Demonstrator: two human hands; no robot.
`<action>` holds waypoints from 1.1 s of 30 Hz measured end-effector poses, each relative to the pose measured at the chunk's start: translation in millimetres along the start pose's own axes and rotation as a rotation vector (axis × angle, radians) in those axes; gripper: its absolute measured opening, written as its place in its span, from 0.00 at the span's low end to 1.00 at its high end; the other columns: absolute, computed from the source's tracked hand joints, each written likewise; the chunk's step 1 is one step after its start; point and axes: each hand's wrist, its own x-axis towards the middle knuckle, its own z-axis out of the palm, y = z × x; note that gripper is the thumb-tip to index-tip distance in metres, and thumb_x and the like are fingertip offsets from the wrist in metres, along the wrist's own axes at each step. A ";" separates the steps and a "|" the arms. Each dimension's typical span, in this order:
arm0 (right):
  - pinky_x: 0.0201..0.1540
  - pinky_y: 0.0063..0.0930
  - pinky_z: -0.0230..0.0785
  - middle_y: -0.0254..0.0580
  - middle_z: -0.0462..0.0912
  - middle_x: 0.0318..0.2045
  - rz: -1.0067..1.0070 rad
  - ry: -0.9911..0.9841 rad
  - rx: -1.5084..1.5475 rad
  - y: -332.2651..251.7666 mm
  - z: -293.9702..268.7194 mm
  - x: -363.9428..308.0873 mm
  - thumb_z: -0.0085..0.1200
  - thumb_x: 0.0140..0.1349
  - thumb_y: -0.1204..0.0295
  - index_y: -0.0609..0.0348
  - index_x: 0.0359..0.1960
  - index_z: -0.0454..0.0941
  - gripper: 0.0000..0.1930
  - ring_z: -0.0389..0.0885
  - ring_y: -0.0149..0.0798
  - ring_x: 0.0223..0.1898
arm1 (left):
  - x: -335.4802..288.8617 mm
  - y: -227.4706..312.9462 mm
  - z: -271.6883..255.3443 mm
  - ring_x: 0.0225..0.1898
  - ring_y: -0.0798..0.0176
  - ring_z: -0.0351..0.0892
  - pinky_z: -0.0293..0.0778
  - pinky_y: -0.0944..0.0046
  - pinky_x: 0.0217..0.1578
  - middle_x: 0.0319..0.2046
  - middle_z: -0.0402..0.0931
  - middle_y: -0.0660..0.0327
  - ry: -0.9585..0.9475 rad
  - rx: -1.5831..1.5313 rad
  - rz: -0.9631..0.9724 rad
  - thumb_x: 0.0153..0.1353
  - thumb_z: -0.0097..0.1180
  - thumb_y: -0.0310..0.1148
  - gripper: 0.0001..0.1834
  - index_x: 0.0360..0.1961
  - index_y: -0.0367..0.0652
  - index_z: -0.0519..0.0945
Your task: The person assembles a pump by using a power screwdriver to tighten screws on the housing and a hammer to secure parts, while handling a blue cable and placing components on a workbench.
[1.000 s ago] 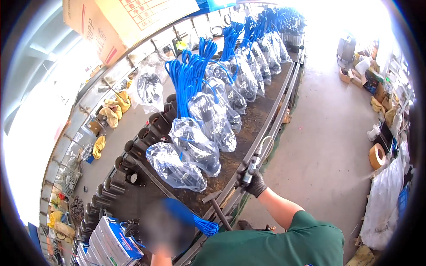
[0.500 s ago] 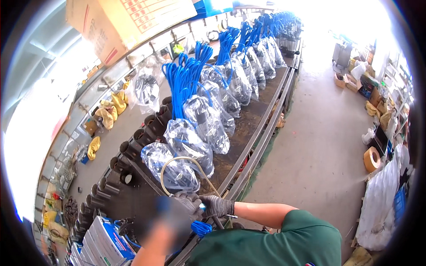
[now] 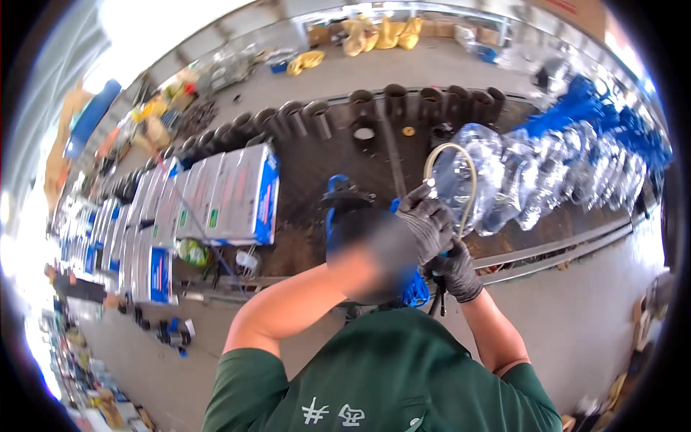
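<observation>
My left hand (image 3: 426, 225), in a grey glove, is closed at one end of a pale beige hose (image 3: 471, 176) that arches up in a loop. Just below it, my right hand (image 3: 459, 273), gloved too, is closed on something I cannot make out; the hose's other end runs down to it. A small light-blue spot shows between the hands. A blue cable bundle (image 3: 415, 289) hangs beside them at the bench edge, and a dark cord (image 3: 439, 299) dangles below. A dark blurred patch hides my left wrist. Close by lies a clear-plastic-wrapped item (image 3: 481, 147).
The dark workbench (image 3: 302, 169) has a metal rail (image 3: 554, 252) along its near edge. Grey and blue boxes (image 3: 237, 194) are stacked at left. Dark metal cylinders (image 3: 396, 101) line the far side. More bagged items with blue cables (image 3: 576, 108) fill the right. Another person (image 3: 79, 288) is far left.
The view has swung left, bringing the box stacks fully into sight and shifting the bagged items to the right. Both hands stay close together, with the hose still looped above them.
</observation>
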 end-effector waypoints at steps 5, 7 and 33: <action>0.41 0.26 0.77 0.37 0.83 0.38 -0.190 0.134 0.103 10.5 66.5 13.3 0.74 0.48 0.70 0.61 0.54 0.75 0.30 0.83 0.32 0.39 | -72.2 -11.0 -36.0 0.54 0.54 0.74 0.69 0.48 0.58 0.44 0.76 0.62 0.419 -0.382 -0.396 0.50 0.71 0.32 0.14 0.40 0.48 0.82; 0.45 0.32 0.77 0.39 0.82 0.37 -0.213 0.026 0.180 -25.8 110.7 18.3 0.74 0.50 0.71 0.60 0.56 0.72 0.32 0.83 0.38 0.37 | -129.9 -15.5 -35.4 0.49 0.54 0.74 0.71 0.56 0.54 0.48 0.74 0.55 0.434 -0.513 -0.824 0.60 0.63 0.24 0.11 0.44 0.43 0.80; 0.48 0.27 0.78 0.34 0.85 0.41 -0.130 -0.138 -0.240 -22.8 230.2 127.7 0.72 0.54 0.78 0.61 0.63 0.72 0.34 0.84 0.29 0.43 | -216.6 -91.2 29.8 0.38 0.43 0.77 0.75 0.49 0.39 0.34 0.76 0.50 0.335 -0.670 -0.914 0.54 0.61 0.22 0.09 0.37 0.42 0.78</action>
